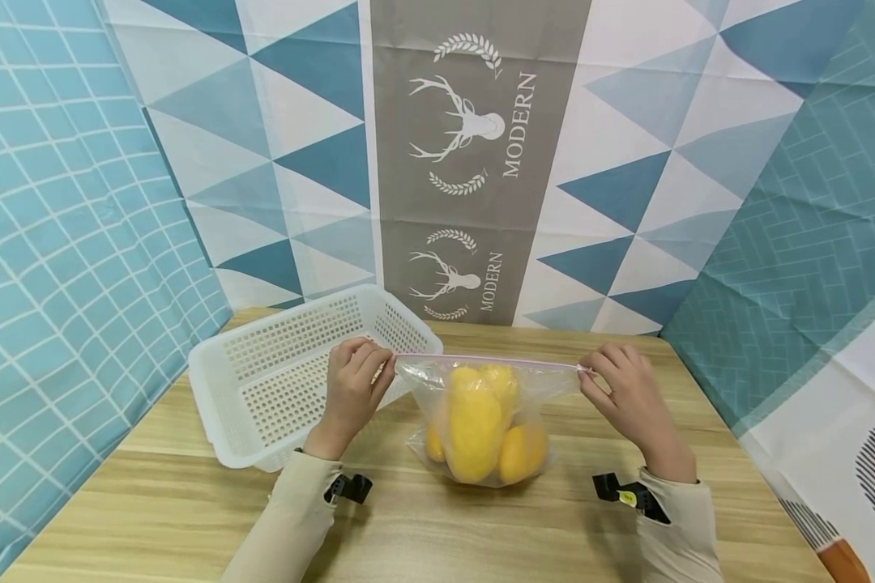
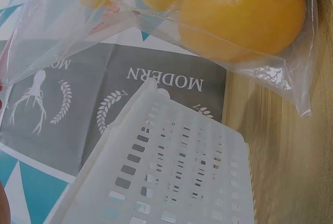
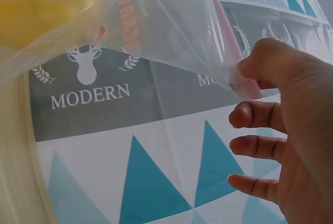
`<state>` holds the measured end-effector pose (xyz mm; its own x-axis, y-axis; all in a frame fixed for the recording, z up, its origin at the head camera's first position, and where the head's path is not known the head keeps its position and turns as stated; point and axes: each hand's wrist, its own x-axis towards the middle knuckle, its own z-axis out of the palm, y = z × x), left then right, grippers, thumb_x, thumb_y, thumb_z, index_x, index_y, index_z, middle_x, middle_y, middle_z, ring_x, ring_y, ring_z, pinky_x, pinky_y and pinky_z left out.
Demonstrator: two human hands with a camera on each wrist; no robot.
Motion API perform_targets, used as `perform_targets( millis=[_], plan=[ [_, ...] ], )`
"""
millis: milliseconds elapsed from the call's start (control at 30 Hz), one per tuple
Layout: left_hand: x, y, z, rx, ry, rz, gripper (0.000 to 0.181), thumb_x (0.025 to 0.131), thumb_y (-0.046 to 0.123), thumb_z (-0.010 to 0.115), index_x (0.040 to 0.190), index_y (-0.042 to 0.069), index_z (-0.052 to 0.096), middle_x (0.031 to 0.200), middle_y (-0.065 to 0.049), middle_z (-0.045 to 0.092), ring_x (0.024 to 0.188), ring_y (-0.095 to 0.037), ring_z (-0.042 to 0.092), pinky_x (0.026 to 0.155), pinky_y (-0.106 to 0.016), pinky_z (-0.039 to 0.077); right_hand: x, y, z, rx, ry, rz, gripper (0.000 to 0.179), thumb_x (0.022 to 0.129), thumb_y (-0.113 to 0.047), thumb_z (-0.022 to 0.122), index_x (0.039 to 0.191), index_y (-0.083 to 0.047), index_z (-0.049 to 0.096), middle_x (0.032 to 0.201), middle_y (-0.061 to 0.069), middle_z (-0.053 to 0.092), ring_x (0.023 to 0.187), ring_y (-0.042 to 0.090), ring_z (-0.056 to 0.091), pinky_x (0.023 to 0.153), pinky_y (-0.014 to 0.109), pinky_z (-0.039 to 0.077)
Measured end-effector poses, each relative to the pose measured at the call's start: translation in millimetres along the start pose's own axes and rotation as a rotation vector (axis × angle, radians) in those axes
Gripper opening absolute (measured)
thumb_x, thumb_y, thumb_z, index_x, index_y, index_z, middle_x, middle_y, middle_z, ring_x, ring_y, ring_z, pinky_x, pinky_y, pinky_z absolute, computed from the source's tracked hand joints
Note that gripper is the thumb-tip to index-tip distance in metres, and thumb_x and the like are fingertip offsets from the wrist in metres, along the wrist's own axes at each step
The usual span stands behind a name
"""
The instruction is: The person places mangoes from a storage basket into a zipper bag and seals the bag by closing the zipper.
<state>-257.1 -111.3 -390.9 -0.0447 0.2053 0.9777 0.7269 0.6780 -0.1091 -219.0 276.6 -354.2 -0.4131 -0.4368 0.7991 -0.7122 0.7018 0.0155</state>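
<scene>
A clear zip bag with a pink strip along its top edge stands on the table, holding several yellow and orange fruits that look like mangoes and oranges. My left hand pinches the left end of the strip; in the left wrist view only a sliver of that hand shows at the edge. At the other end, my right hand pinches the corner between thumb and index finger, its other fingers loosely bent. Between both hands the strip is stretched nearly straight, and the bag's lower part touches the table.
A white perforated plastic basket stands on the wooden table, just behind and left of the left hand. Patterned cloths hang behind and at both sides of the table. A small black camera mount sits on each wrist.
</scene>
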Motion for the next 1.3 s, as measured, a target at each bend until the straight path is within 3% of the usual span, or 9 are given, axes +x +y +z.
perform_targets(
  millis=[267,367,533,633,733,833,933,1100,1300],
  plan=[
    [1.7,3.7,1.1,-0.110,0.003,-0.059,0.026,0.103,0.018,0.052,0.086,0.002,0.063,0.082,-0.009,0.061,0.085,-0.033,0.054,0.075,-0.046,0.040,-5.1,1,2,0.193,-0.031,0.089,0.005,0.094,-0.004,0.060,0.096,-0.001,0.063,0.092,0.008,0.060,0.085,0.023,0.051,0.077,0.034,0.038],
    [1.1,5.5,2.8,-0.163,-0.014,-0.117,0.027,0.104,0.021,0.051,0.087,0.002,0.062,0.085,-0.010,0.062,0.086,-0.033,0.054,0.080,-0.046,0.041,-9.1,1,3,0.247,-0.062,0.155,0.012,0.090,0.003,0.062,0.102,-0.001,0.063,0.097,0.008,0.060,0.090,0.021,0.050,0.080,0.029,0.038],
    [-2.7,7.7,5.1,-0.280,-0.089,-0.267,0.034,0.105,0.029,0.049,0.095,0.001,0.064,0.093,-0.012,0.063,0.092,-0.033,0.055,0.089,-0.043,0.040,-14.6,0,6,0.309,-0.092,0.273,0.026,0.088,0.008,0.064,0.113,0.000,0.062,0.106,0.011,0.061,0.096,0.014,0.051,0.080,0.020,0.040],
    [-6.5,9.8,5.5,-0.369,-0.139,-0.357,0.026,0.103,0.023,0.053,0.101,0.000,0.065,0.100,-0.014,0.065,0.096,-0.033,0.058,0.091,-0.038,0.043,-16.8,0,8,0.379,-0.089,0.343,0.026,0.089,0.008,0.064,0.115,0.002,0.062,0.110,0.010,0.063,0.101,0.007,0.054,0.084,0.015,0.042],
    [-8.8,13.3,5.4,-0.466,-0.185,-0.451,0.014,0.099,0.007,0.056,0.106,-0.002,0.065,0.104,-0.016,0.067,0.097,-0.031,0.062,0.090,-0.033,0.048,-18.6,2,11,0.534,-0.080,0.404,0.022,0.092,0.010,0.059,0.114,0.006,0.059,0.110,0.003,0.062,0.102,0.002,0.056,0.087,0.012,0.043],
    [-9.8,17.0,4.9,-0.591,-0.217,-0.585,0.016,0.097,-0.005,0.053,0.109,-0.004,0.064,0.108,-0.018,0.068,0.099,-0.026,0.066,0.090,-0.027,0.050,-20.4,5,14,0.717,-0.066,0.440,0.018,0.096,0.011,0.052,0.113,0.009,0.056,0.110,-0.006,0.061,0.101,0.001,0.058,0.086,0.013,0.046],
    [-10.4,19.9,4.7,-0.707,-0.217,-0.735,0.018,0.101,-0.004,0.048,0.110,-0.006,0.063,0.111,-0.023,0.067,0.103,-0.022,0.066,0.093,-0.024,0.048,-22.3,7,17,0.864,-0.039,0.460,0.020,0.098,0.012,0.046,0.114,0.007,0.058,0.110,-0.010,0.063,0.101,0.003,0.062,0.086,0.015,0.049],
    [-10.2,22.5,6.4,-0.766,-0.176,-0.903,0.019,0.103,0.000,0.047,0.107,-0.013,0.060,0.101,-0.026,0.065,0.095,-0.006,0.062,0.091,-0.020,0.047,-24.0,7,26,0.988,0.055,0.480,0.028,0.100,0.010,0.044,0.108,-0.009,0.063,0.103,-0.009,0.066,0.097,0.002,0.063,0.087,0.016,0.049],
    [-7.9,25.3,9.9,-0.907,-0.105,-0.997,0.025,0.103,0.004,0.047,0.108,-0.020,0.054,0.094,0.000,0.067,0.090,-0.004,0.063,0.091,-0.024,0.050,-23.0,7,35,1.189,0.149,0.422,0.027,0.104,0.005,0.040,0.102,-0.011,0.061,0.101,-0.004,0.065,0.093,0.005,0.063,0.087,0.020,0.051]
  ],
)
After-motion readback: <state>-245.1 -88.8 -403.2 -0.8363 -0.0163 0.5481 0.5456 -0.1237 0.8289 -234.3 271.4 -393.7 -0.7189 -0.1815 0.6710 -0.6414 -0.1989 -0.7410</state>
